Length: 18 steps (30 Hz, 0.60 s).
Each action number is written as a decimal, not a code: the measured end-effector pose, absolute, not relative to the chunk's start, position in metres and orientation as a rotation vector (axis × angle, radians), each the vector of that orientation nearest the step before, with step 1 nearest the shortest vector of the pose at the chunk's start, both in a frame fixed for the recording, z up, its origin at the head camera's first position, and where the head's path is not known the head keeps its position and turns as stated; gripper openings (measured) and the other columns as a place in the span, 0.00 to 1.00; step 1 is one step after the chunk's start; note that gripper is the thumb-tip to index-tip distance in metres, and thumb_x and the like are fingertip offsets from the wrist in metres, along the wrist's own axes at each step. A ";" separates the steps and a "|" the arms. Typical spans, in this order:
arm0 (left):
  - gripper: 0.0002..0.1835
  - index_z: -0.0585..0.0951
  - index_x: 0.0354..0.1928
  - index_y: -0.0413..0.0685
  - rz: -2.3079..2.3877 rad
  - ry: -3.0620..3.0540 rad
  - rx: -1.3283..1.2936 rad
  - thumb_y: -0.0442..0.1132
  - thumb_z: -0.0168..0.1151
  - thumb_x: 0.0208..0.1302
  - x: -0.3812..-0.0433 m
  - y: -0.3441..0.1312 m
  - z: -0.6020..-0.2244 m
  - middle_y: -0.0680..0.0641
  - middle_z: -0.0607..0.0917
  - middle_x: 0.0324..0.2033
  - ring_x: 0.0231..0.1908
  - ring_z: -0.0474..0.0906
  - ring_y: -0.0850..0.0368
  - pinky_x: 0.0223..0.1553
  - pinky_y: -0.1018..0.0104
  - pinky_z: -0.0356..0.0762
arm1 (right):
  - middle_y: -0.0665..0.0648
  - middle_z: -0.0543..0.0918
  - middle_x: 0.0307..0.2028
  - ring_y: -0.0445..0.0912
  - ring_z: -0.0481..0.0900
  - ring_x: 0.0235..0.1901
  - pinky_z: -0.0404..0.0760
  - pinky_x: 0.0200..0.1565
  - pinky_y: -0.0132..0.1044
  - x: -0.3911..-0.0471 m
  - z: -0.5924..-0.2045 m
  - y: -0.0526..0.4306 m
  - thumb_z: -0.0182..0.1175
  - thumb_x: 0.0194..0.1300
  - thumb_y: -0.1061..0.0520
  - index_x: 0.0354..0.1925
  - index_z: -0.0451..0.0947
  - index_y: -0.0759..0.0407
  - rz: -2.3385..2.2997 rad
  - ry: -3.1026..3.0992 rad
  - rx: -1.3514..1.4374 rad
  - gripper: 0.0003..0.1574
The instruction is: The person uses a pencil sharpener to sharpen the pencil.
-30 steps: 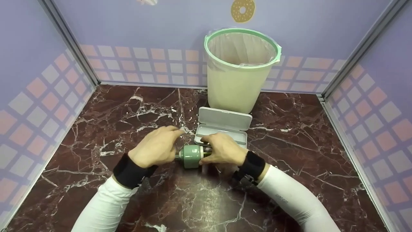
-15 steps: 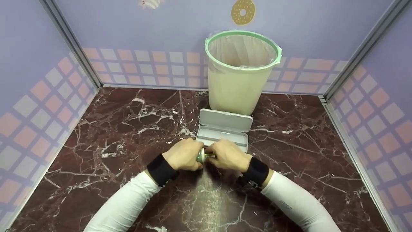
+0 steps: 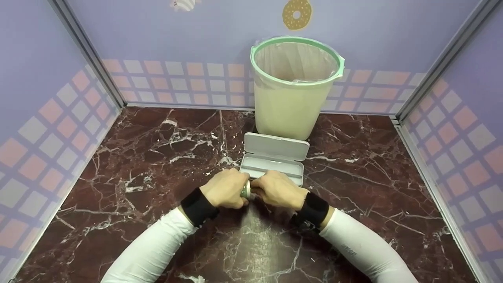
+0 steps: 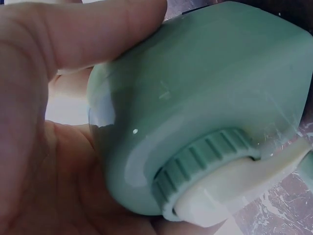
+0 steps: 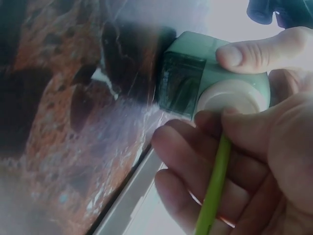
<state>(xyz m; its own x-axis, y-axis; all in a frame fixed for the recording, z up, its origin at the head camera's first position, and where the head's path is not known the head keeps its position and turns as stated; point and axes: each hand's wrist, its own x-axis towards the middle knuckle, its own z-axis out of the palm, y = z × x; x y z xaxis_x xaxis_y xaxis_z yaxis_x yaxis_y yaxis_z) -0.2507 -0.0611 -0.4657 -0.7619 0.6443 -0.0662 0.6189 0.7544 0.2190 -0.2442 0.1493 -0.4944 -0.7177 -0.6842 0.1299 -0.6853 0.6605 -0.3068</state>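
Observation:
My left hand (image 3: 224,189) grips a green pencil sharpener (image 4: 220,73), with the thumb across its top. A ribbed collar and a cream crank handle (image 4: 220,193) show at one end in the left wrist view. From the other side my right hand (image 3: 281,191) pinches a lime-green pencil (image 5: 215,188) close to the sharpener's round cream face (image 5: 232,95). The pencil's tip is hidden at that face, behind the fingertips. A see-through bin (image 5: 181,88) shows on the sharpener in the right wrist view. Most of it is covered by the hands in the head view.
Just beyond the hands a pale grey pencil case (image 3: 277,146) lies with its lid raised. Behind it a tall bin (image 3: 292,106) with a green rim and a plastic liner stands near the back wall. White bits lie scattered on the dark marbled table (image 3: 157,157).
My left hand has moved right from beside the crank end to around the sharpener's body. The right hand stays at the pencil, its fingertips now right at the sharpener's face.

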 end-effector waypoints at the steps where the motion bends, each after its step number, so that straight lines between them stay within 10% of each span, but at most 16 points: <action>1: 0.24 0.82 0.39 0.44 0.277 2.811 1.022 0.46 0.88 0.49 -0.251 -0.061 -0.466 0.39 0.90 0.34 0.36 0.89 0.37 0.43 0.39 0.92 | 0.52 0.86 0.22 0.43 0.80 0.21 0.85 0.29 0.38 -0.245 -0.494 0.150 0.68 0.74 0.60 0.32 0.87 0.54 0.532 -2.860 1.183 0.10; 18: 0.21 0.83 0.38 0.49 0.312 2.807 1.069 0.46 0.86 0.48 -0.251 -0.065 -0.467 0.46 0.88 0.29 0.32 0.85 0.45 0.39 0.44 0.89 | 0.54 0.91 0.29 0.46 0.87 0.28 0.91 0.38 0.40 -0.250 -0.504 0.154 0.64 0.75 0.64 0.39 0.87 0.58 0.703 -2.829 1.292 0.07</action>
